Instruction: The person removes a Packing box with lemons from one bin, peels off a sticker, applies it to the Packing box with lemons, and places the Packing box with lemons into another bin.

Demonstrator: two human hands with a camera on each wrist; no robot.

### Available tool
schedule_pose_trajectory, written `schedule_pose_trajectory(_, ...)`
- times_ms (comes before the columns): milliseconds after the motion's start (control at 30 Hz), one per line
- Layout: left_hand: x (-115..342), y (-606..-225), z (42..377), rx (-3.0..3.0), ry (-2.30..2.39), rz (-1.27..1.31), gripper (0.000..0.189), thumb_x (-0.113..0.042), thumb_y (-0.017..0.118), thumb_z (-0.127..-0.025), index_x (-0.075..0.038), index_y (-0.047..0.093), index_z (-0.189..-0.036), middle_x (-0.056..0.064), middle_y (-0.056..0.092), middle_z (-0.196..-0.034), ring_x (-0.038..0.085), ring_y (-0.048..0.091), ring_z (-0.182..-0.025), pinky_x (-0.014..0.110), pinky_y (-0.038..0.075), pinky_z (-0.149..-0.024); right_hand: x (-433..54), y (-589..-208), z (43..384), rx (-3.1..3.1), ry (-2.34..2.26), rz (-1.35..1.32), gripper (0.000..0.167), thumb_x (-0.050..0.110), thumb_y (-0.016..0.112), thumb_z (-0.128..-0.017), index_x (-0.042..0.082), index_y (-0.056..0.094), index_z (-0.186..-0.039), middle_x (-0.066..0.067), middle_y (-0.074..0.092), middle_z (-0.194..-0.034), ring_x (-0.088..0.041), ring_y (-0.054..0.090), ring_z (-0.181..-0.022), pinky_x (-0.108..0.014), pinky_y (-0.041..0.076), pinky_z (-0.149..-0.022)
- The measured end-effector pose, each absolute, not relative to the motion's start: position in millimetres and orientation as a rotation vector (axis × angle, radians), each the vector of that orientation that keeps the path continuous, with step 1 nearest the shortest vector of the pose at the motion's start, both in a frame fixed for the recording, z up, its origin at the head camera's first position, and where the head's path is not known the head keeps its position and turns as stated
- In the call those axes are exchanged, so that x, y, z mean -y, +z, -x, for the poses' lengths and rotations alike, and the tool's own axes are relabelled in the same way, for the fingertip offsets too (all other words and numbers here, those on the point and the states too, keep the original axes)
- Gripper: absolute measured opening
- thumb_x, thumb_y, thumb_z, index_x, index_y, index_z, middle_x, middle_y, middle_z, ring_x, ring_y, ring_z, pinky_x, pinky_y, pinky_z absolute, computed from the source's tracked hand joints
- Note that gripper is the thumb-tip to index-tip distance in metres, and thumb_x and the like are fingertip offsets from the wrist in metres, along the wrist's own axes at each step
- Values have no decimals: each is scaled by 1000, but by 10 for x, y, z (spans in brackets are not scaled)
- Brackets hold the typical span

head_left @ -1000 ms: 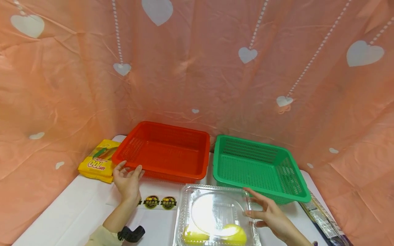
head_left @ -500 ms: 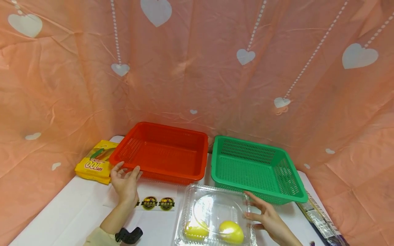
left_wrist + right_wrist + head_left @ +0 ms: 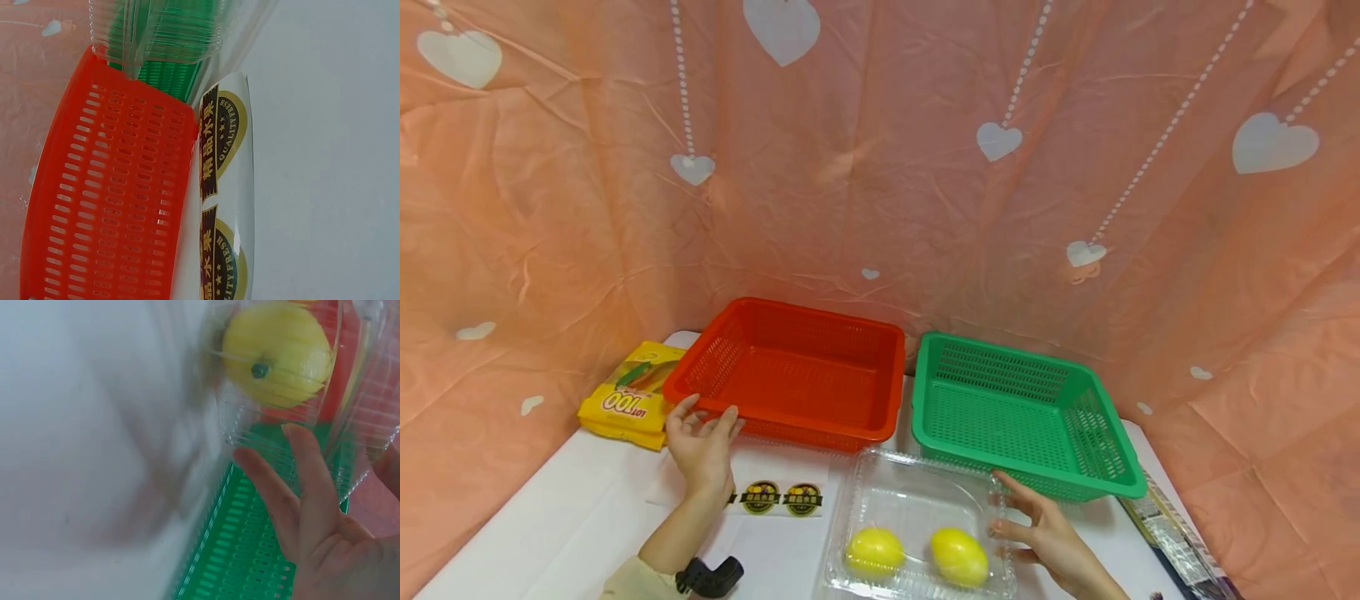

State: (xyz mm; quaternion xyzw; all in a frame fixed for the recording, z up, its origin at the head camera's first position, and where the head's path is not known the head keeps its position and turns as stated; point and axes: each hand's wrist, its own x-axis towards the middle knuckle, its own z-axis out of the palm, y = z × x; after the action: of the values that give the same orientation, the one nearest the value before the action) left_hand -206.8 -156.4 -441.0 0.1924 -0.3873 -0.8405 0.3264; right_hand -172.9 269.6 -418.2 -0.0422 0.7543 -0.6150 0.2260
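Note:
In the head view, a clear plastic clamshell box (image 3: 917, 500) stands tilted at the front middle, with two lemons (image 3: 958, 557) inside. My right hand (image 3: 1037, 529) holds the box by its right side. The right wrist view shows its fingers (image 3: 312, 481) against the clear wall, beneath one lemon (image 3: 275, 356), with the thumb at the frame's right edge. My left hand (image 3: 703, 450) is at the front left corner of the red basket (image 3: 805, 429), fingers loosely bent; whether they touch the rim I cannot tell. A strip of round fruit stickers (image 3: 782, 497) lies beside the left wrist.
A green basket (image 3: 1030, 458) stands behind the right hand. At the far left lies a yellow packet (image 3: 632, 400), against the red basket. Some shiny flat packaging (image 3: 1180, 542) lies along the right table edge. A pink curtain (image 3: 880, 167) hangs behind.
The box has shifted slightly and tilted, so the glare on its lid is gone and both lemons show clearly. My left hand stays by the red basket.

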Motion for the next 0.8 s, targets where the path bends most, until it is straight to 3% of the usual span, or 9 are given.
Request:
schedule_pose_trajectory(200,1576,-4400,2060,1012,-2216,-507,51,20,63,-86,-14,46,-119,7,34,-102,12,55,-69,23,59,-66,-2706,-4192,1724,-2143,-1652,118,83,14,69,-95,-2,16,-157,-38,40,-137,-29,67,-98,-41,61,-71)
schedule_pose_trajectory(367,1586,-4371,2050,1030,-2232,-492,49,20,58,-88,-12,45,-122,6,34,-103,12,53,-72,23,59,-68,-2728,-4165,1707,-2311,-1486,177,78,22,67,-97,-9,22,-152,-34,50,-126,-29,69,-85,-45,61,-65)
schedule_pose_trajectory(600,1720,-4306,1937,1115,-2259,-436,42,16,46,-94,-14,41,-123,7,34,-108,11,57,-82,24,59,-73,-2697,-4048,1678,-2532,-1313,306,68,22,65,-98,-14,33,-146,-30,58,-118,-23,68,-72,-35,58,-58)
schedule_pose_trajectory(800,2117,-4313,1686,1088,-2258,-485,38,16,46,-95,-12,42,-120,11,39,-111,11,63,-78,24,59,-71,-2695,-3974,1649,-2655,-1218,303,58,21,68,-95,-11,47,-139,-23,63,-115,-24,68,-82,-29,57,-63)
